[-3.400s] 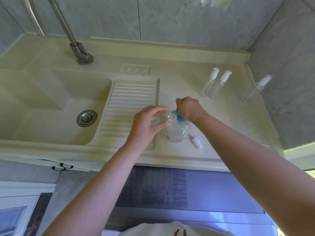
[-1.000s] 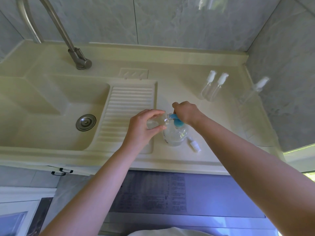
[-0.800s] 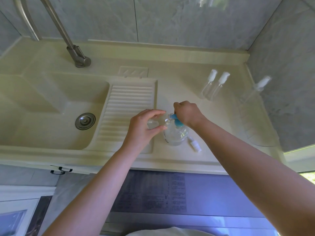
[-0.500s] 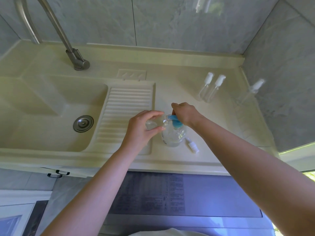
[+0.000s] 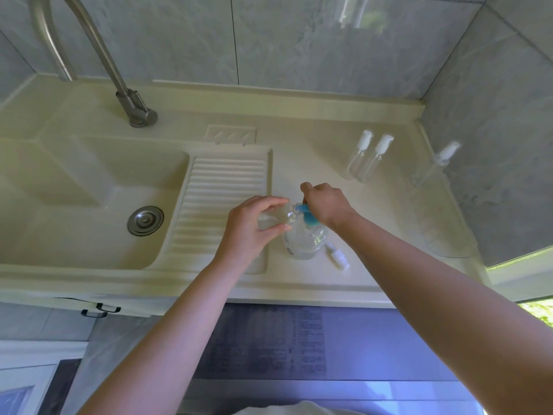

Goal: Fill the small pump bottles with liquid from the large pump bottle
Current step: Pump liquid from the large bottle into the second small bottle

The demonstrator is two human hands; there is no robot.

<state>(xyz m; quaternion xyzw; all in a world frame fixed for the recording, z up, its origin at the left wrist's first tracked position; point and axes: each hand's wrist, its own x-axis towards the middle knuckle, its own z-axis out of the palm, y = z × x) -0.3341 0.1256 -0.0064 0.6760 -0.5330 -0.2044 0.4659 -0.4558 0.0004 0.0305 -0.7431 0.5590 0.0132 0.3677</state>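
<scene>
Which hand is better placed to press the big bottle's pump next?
Right hand: it already rests on the blue pump, while the left hand holds the small bottle at the spout.

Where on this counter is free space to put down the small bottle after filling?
Free: the counter between the washboard and the two capped bottles. Crowded: around the large pump bottle and the loose cap.

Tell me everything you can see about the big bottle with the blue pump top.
The large pump bottle is round-bodied, clear plastic by its look, with a blue pump head and spout pointing left. It stands upright on the pale counter, right of the ribbed drainboard. The right hand presses on its pump; the left hand holds a small clear bottle at its spout. How full it is cannot be told.
</scene>
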